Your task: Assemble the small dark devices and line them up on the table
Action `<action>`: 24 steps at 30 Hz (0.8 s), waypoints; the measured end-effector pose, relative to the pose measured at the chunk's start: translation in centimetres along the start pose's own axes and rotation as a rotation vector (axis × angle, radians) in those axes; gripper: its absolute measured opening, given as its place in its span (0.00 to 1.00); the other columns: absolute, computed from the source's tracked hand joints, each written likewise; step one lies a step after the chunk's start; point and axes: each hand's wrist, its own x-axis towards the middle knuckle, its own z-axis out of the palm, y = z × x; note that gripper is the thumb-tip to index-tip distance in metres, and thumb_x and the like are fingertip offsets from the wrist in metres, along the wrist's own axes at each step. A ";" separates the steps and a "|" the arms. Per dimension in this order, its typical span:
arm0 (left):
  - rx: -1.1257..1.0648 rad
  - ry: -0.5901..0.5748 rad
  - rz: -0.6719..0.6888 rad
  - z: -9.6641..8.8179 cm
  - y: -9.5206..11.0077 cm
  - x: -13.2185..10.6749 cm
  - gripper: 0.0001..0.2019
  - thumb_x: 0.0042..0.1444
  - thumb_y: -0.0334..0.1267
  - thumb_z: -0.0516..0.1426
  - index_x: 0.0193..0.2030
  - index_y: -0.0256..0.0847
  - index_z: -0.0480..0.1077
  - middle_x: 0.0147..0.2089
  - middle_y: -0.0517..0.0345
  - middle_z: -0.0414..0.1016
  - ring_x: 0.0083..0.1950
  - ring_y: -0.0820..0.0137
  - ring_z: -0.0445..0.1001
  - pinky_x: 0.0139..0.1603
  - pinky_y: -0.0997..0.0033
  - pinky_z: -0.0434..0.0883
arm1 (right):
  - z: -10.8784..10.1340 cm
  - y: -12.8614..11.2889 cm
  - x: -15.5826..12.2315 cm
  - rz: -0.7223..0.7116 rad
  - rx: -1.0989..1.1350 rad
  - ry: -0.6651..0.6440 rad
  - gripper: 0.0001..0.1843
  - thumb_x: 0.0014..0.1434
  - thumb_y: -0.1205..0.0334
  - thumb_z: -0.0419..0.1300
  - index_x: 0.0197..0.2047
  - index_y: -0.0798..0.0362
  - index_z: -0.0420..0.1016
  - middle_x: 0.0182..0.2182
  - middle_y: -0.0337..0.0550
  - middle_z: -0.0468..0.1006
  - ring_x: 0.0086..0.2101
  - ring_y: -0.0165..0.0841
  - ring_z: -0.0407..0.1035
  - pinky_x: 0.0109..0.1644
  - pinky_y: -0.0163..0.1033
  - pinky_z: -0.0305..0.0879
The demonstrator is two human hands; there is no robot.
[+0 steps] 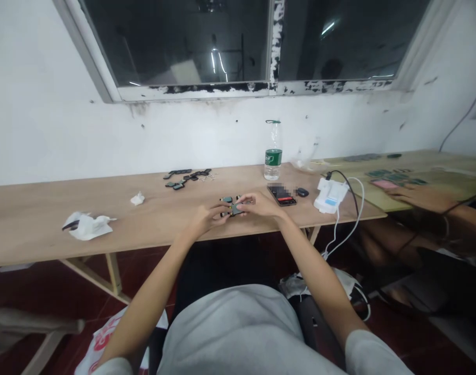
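A small flat grey-green rectangular piece with dark edges (235,210) is held just above or on the table, near its front edge. My right hand (260,203) grips it from the right, thumb on its face. From the left, my left hand (207,219) pinches its other side with bent fingers. A second similar dark piece (226,199) lies just behind my fingertips. Farther back on the table is a loose cluster of black and grey-green pieces (179,183) with tiny light bits (207,177) beside it. Fine details of the held piece are too small to make out.
Crumpled tissues (89,226) lie at left on the wooden table (144,239). To the right are a water bottle (273,159), a phone (281,195), a dark oval object (302,192) and a white power strip (331,195) with cables. A co-worker's hand (407,197) rests farther right.
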 end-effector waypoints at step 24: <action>0.134 -0.025 -0.314 -0.7 -3.5 -0.9 0.15 0.69 0.46 0.54 0.48 0.41 0.80 0.48 0.48 0.84 0.47 0.56 0.83 0.50 0.60 0.78 | -2.6 2.6 -0.1 0.135 -0.270 0.292 0.06 0.59 0.63 0.67 0.38 0.58 0.80 0.31 0.44 0.82 0.28 0.30 0.75 0.34 0.32 0.68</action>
